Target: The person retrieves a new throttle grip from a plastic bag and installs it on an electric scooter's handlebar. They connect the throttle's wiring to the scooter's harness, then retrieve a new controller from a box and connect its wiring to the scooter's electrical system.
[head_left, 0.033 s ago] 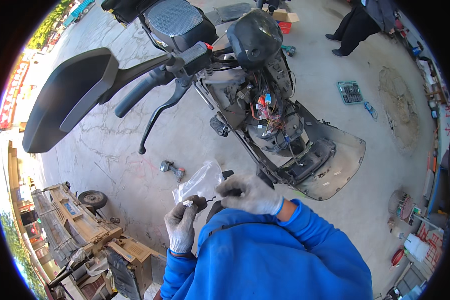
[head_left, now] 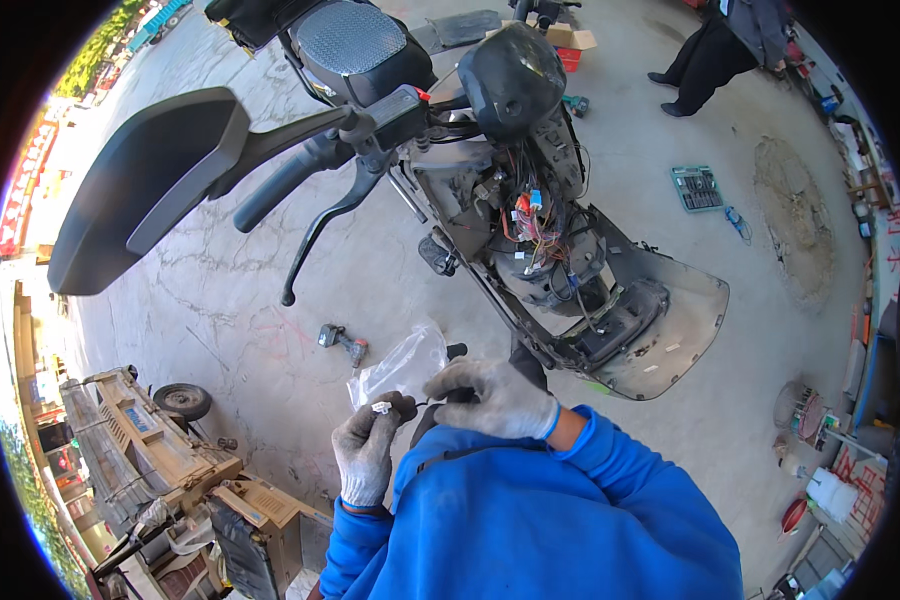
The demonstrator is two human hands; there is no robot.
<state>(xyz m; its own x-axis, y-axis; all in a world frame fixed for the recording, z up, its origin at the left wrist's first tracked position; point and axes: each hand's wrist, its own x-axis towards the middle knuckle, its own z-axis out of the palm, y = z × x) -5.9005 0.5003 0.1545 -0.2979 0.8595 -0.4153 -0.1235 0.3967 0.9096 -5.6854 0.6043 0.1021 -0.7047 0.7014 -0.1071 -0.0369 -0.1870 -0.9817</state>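
My left hand (head_left: pixel 367 452), in a grey-white glove with dark fingertips, pinches a small white plug connector (head_left: pixel 381 407). A short dark wire (head_left: pixel 420 404) sticks out from its fingertips toward my right hand (head_left: pixel 500 400). That hand, gloved alike, is curled with thumb and fingers together close to the wire's end; whatever is in its pinch is hidden. A clear plastic bag (head_left: pixel 407 362) lies just beyond my left hand; whether the fingers hold it is unclear. Ahead stands a partly stripped scooter (head_left: pixel 555 285), its bundle of coloured wires and connectors (head_left: pixel 535 225) exposed.
The scooter's mirror (head_left: pixel 150 190) and brake lever (head_left: pixel 320 235) jut out at the left. A cordless drill (head_left: pixel 343 343) lies on the floor. Farther right are an open tool case (head_left: pixel 698 189) and a standing person (head_left: pixel 715 55). Cardboard boxes (head_left: pixel 160 440) are stacked at lower left.
My right hand has shifted slightly left, closer to my left hand and the wire's end. My left hand still pinches the white connector.
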